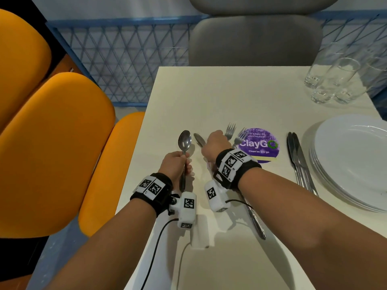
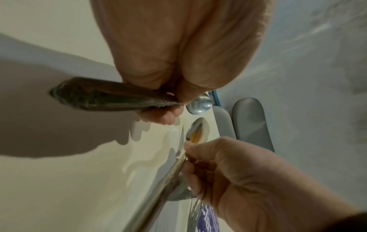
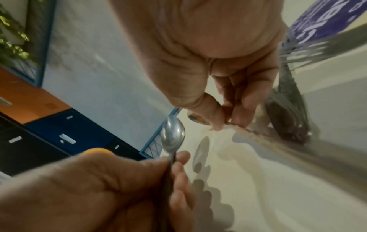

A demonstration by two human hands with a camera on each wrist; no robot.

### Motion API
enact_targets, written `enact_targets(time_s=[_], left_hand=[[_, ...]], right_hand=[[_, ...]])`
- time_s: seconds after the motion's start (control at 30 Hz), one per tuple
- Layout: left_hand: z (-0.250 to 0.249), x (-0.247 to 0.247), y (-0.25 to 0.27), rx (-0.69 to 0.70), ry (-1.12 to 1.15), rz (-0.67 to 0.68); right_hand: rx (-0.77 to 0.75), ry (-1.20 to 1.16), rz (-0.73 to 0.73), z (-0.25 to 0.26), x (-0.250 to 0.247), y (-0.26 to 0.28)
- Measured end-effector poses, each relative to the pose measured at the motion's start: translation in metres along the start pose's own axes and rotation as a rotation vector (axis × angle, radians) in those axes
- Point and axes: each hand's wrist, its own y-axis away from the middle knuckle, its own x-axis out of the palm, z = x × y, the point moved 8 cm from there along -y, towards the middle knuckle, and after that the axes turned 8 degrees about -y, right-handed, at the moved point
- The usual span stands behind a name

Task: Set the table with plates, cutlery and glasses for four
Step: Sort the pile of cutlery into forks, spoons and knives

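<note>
The left hand [image 1: 174, 162] grips one spoon [image 1: 184, 141], the right hand [image 1: 214, 146] holds spoon and forks [image 1: 234, 133] together — one could slip and clatter.

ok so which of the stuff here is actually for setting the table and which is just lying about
For the job:
- spoon gripped in the left hand
- second spoon, pinched by the right hand
- forks
- knives beside the plates
- stacked plates
- glasses

Just lying about:
- purple ClayGo sticker
- orange chairs
- grey chair
</note>
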Motion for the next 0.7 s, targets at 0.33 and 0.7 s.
enact_targets(time_s=[0.33, 0.7], left_hand=[[-0.010, 0.041, 0.014, 0.016, 0.072, 0.153], [-0.014, 0.090, 0.025, -0.008, 0.044, 0.278]], right_hand=[[-0.001, -0.524, 0.094, -0.011, -0.008, 0.022], [-0.090, -0.443, 0.010, -0.044, -0.043, 0.040]])
